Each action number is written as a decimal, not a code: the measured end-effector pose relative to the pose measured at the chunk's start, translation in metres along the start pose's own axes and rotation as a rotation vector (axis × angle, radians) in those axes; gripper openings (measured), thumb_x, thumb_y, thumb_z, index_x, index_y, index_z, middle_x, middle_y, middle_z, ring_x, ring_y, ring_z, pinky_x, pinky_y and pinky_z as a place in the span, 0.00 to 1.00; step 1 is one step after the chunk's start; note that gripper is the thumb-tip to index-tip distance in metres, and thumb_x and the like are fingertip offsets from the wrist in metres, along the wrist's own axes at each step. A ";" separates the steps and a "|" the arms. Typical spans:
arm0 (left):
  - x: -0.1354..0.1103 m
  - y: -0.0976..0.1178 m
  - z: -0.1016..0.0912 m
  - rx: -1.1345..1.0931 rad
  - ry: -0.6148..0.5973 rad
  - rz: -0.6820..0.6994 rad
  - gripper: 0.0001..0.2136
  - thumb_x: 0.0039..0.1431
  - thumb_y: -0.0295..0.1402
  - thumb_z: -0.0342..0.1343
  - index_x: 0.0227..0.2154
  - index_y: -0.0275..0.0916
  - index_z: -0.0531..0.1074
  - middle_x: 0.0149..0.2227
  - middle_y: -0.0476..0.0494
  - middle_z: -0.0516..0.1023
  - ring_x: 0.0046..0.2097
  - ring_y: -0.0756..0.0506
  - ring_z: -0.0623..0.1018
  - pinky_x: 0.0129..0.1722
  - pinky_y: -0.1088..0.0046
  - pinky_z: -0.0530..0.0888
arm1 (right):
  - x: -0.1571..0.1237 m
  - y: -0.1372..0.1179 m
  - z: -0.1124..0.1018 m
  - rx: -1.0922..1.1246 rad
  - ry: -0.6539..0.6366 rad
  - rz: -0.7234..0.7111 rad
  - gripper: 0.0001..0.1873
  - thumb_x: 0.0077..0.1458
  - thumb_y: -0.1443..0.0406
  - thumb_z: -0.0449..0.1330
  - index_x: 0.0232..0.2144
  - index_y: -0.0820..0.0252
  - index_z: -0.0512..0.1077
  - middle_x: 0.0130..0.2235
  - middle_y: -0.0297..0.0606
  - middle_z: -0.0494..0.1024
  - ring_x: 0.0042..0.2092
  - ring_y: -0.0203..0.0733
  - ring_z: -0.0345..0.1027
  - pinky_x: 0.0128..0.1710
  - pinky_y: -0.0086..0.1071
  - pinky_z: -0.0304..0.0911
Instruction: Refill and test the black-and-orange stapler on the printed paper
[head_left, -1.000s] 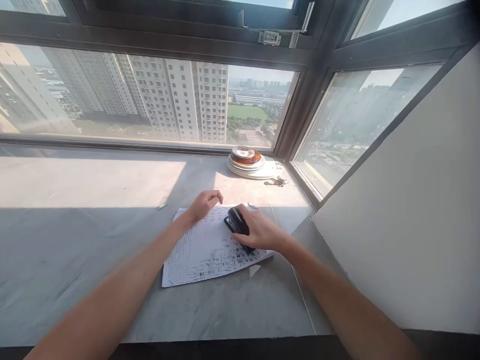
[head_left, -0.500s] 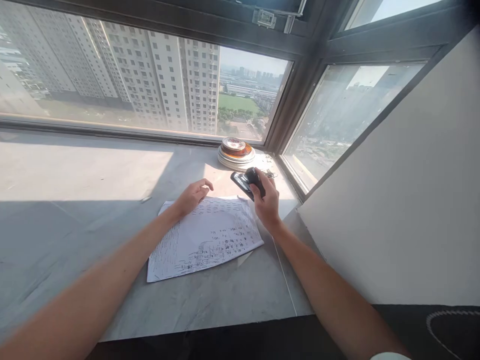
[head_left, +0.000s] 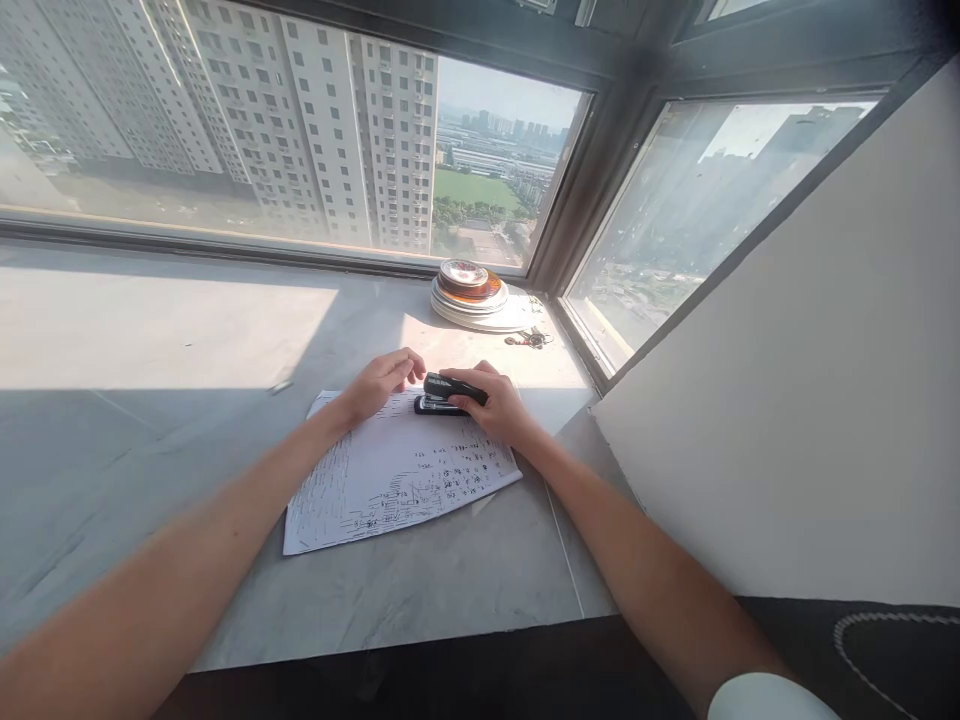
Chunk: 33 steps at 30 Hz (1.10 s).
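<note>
A black stapler (head_left: 450,394) is in the grip of my right hand (head_left: 496,402), its jaws pointing left, over the upper part of some handwritten paper sheets (head_left: 405,470). My left hand (head_left: 381,384) rests at the top left edge of the sheets, just left of the stapler's front end. Its fingers are loosely bent and apart, with nothing seen in them. The paper's far edge is partly hidden by both hands and the stapler.
A stack of plates (head_left: 471,300) stands in the corner by the window frame (head_left: 570,190), with a bunch of keys (head_left: 531,340) beside it. A small light object (head_left: 281,386) lies left of the paper on the grey stone sill (head_left: 180,450). A white wall (head_left: 787,400) slopes along the right.
My right hand has brought the stapler left and down over the paper and turned it to point left. My left hand has stayed by the paper's top edge. The view has shifted slightly.
</note>
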<state>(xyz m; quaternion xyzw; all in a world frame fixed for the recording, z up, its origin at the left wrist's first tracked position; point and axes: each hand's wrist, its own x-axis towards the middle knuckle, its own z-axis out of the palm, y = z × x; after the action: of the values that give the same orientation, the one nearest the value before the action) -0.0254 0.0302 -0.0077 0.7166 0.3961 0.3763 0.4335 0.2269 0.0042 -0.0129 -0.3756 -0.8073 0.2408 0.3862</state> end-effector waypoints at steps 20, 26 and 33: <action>0.002 -0.009 0.000 -0.258 0.083 -0.076 0.41 0.63 0.70 0.36 0.43 0.37 0.79 0.48 0.33 0.83 0.51 0.37 0.80 0.54 0.57 0.75 | 0.008 0.029 -0.006 0.025 0.061 0.244 0.19 0.71 0.57 0.43 0.34 0.56 0.69 0.35 0.38 0.73 0.39 0.43 0.66 0.42 0.37 0.61; 0.004 -0.011 -0.002 -0.275 0.093 -0.074 0.42 0.62 0.71 0.35 0.43 0.38 0.79 0.48 0.32 0.83 0.52 0.37 0.81 0.53 0.56 0.76 | 0.010 0.030 -0.008 0.028 0.032 0.299 0.19 0.70 0.57 0.46 0.33 0.57 0.71 0.33 0.37 0.73 0.37 0.42 0.65 0.39 0.35 0.60; 0.001 -0.003 0.002 -0.337 0.183 -0.009 0.38 0.63 0.69 0.41 0.43 0.38 0.79 0.49 0.32 0.83 0.55 0.35 0.80 0.57 0.52 0.74 | 0.004 0.010 -0.019 0.120 -0.053 0.118 0.19 0.66 0.49 0.57 0.45 0.55 0.79 0.45 0.41 0.79 0.47 0.46 0.69 0.47 0.38 0.66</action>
<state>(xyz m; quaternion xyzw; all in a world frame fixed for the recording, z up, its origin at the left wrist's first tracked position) -0.0244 0.0314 -0.0113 0.5950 0.3686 0.4990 0.5110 0.2448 0.0151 -0.0072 -0.3923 -0.7778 0.3209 0.3716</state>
